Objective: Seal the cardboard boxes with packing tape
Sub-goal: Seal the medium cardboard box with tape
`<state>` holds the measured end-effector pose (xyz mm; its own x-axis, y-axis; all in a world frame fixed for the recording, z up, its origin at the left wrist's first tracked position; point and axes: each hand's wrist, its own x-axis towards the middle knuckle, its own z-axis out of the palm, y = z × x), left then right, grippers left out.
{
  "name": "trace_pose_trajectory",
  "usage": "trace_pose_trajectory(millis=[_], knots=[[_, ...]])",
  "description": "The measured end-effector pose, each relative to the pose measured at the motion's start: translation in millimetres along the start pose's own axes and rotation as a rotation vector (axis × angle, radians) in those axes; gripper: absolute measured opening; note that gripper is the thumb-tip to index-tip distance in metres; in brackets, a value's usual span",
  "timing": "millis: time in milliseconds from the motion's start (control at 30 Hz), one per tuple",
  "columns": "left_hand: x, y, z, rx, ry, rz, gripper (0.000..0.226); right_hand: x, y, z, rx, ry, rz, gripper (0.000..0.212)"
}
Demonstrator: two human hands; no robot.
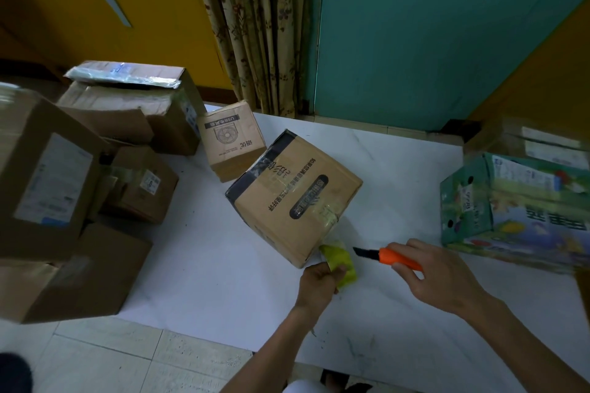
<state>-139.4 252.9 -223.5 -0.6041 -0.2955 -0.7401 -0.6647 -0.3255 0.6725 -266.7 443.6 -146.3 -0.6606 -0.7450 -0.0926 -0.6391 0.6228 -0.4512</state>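
A brown cardboard box [295,191] with black print stands on the white table [207,258], tilted toward me. Clear tape runs over its near edge down to a yellow-green tape roll [341,260]. My left hand [319,281] grips that roll just below the box's near corner. My right hand [437,274] holds an orange utility knife [399,258]; its black blade points left, a short gap from the roll and the stretched tape.
Several brown boxes [48,188] are stacked at the left, some on the table's edge. A small fan box [231,140] stands behind the main box. A green printed carton [517,210] lies at the right. Curtain and teal door stand behind.
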Motion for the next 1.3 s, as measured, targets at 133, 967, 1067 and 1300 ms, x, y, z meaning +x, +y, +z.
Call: trace_pose_trajectory(millis=[133,967,1067,1300], knots=[[0,-5,-2,0.025,0.003,-0.002,0.015,0,-22,5,-0.052,-0.008,-0.091,0.026],[5,1,-10,0.017,0.021,-0.020,0.028,10,54,62,-0.028,0.061,0.429,0.032],[-1,-2,-8,0.033,0.057,0.033,0.033,-8,88,89,0.028,0.042,0.642,0.036],[-17,-8,-4,0.090,0.201,0.141,0.028,-18,114,118,-0.041,0.149,0.789,0.028]])
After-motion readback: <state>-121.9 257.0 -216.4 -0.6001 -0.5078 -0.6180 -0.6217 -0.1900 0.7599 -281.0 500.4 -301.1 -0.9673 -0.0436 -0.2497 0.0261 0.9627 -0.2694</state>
